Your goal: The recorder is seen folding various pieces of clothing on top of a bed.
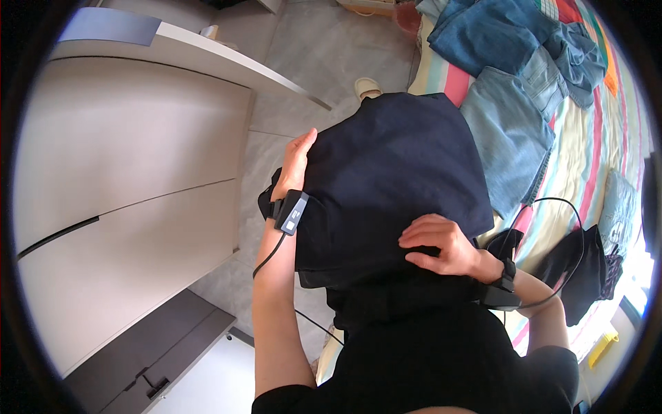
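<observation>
A dark navy folded garment (396, 165) is spread over my lap, its kind hard to make out. My left hand (296, 159) lies along its left edge with the fingers stretched out, touching the cloth. A small dark flap of fabric pokes out to the left of that wrist. On the near right part of the garment rests my right hand (441, 245), palm down, fingers slightly bent and thumb apart. Neither hand grips anything that shows. Each wrist wears a black strapped device with a cable.
A bed with a striped sheet (579, 159) fills the right side. Blue jeans (510, 131) lie there, with black clothing (572, 269) and a light blue packet (617, 207) nearer the right rim. Pale cabinet fronts (138, 131) stand at left. A slipper (367, 87) is beyond the garment.
</observation>
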Demonstrator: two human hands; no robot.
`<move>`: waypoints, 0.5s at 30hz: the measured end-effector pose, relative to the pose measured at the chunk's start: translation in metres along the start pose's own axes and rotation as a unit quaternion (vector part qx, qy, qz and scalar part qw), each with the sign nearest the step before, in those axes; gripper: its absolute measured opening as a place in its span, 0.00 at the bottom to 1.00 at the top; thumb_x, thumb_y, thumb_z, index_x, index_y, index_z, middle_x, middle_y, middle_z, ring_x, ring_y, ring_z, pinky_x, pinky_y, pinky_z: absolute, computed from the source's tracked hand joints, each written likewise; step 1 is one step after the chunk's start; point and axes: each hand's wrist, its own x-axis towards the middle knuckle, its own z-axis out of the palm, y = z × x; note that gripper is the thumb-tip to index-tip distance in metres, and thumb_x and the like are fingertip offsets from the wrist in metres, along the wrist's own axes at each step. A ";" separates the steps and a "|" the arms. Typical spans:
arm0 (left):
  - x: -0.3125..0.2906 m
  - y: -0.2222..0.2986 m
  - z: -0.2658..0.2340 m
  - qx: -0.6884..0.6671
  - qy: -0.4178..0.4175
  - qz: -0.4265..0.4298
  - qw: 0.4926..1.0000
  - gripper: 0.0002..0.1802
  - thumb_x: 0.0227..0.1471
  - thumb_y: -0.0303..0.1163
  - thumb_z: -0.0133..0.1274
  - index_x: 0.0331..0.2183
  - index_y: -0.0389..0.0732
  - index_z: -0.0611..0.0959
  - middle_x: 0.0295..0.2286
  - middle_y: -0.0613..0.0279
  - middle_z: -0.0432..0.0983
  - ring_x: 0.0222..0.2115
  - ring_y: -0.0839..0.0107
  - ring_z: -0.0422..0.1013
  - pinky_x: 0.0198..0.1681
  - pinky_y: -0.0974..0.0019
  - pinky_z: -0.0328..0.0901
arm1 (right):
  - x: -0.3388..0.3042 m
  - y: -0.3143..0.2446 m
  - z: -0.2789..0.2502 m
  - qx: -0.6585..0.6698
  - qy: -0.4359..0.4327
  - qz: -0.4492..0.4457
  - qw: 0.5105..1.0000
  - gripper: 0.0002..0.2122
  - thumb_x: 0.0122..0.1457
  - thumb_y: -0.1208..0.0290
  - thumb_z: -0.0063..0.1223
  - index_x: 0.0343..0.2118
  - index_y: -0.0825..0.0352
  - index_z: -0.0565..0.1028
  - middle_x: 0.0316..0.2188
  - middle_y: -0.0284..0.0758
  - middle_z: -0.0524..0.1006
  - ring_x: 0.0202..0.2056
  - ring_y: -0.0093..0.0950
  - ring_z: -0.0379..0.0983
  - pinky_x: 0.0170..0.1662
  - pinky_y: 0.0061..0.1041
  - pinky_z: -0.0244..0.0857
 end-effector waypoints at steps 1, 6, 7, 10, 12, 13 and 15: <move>0.002 -0.001 0.005 -0.003 -0.004 -0.001 1.000 0.17 0.53 0.44 0.50 0.26 0.38 0.79 0.26 0.69 0.74 0.28 0.82 0.66 0.36 0.75 0.61 | 0.003 -0.007 -0.006 -0.003 0.001 0.004 1.000 0.11 0.46 0.72 0.59 0.34 0.70 0.77 0.33 0.38 0.78 0.39 0.33 0.74 0.45 0.30 0.66; -0.001 0.000 -0.001 -0.010 -0.016 0.002 1.000 0.17 0.53 0.44 0.50 0.24 0.39 0.79 0.25 0.71 0.73 0.28 0.82 0.66 0.36 0.75 0.60 | 0.035 -0.067 -0.036 0.403 -0.188 0.009 0.896 0.17 0.53 0.72 0.56 0.46 0.69 0.71 0.37 0.38 0.76 0.41 0.30 0.72 0.46 0.27 0.63; -0.003 -0.002 -0.004 -0.011 -0.012 -0.001 1.000 0.17 0.53 0.44 0.50 0.24 0.39 0.79 0.25 0.71 0.73 0.28 0.82 0.66 0.36 0.75 0.60 | 0.045 -0.079 -0.039 0.432 -0.217 -0.045 0.874 0.19 0.53 0.73 0.55 0.48 0.72 0.70 0.38 0.41 0.75 0.42 0.33 0.71 0.46 0.27 0.63; 0.000 -0.001 0.004 -0.024 -0.012 -0.007 1.000 0.16 0.52 0.43 0.51 0.22 0.41 0.78 0.23 0.74 0.71 0.26 0.84 0.64 0.34 0.76 0.59 | 0.052 -0.106 -0.043 0.506 -0.215 -0.117 0.827 0.20 0.54 0.74 0.54 0.49 0.75 0.68 0.41 0.44 0.73 0.42 0.37 0.70 0.46 0.30 0.63; 0.003 -0.009 -0.007 0.012 -0.025 0.032 0.999 0.14 0.51 0.40 0.53 0.20 0.43 0.76 0.20 0.78 0.67 0.24 0.86 0.60 0.30 0.78 0.56 | 0.061 -0.106 -0.038 0.459 -0.201 -0.174 0.848 0.19 0.54 0.74 0.54 0.48 0.74 0.69 0.41 0.44 0.73 0.41 0.40 0.70 0.45 0.31 0.64; 0.003 -0.009 -0.006 0.013 -0.023 0.031 0.999 0.14 0.51 0.40 0.53 0.20 0.43 0.76 0.20 0.78 0.67 0.24 0.86 0.60 0.30 0.78 0.56 | 0.064 -0.095 -0.031 0.388 -0.169 -0.163 0.891 0.16 0.53 0.74 0.54 0.45 0.73 0.71 0.40 0.44 0.73 0.40 0.40 0.71 0.44 0.32 0.64; 0.000 -0.001 0.007 -0.010 -0.028 0.027 0.999 0.15 0.50 0.38 0.55 0.17 0.45 0.73 0.19 0.80 0.63 0.22 0.87 0.56 0.28 0.78 0.52 | 0.065 -0.065 -0.011 0.200 -0.061 -0.083 0.974 0.14 0.51 0.73 0.55 0.41 0.73 0.72 0.36 0.45 0.73 0.39 0.39 0.71 0.43 0.34 0.65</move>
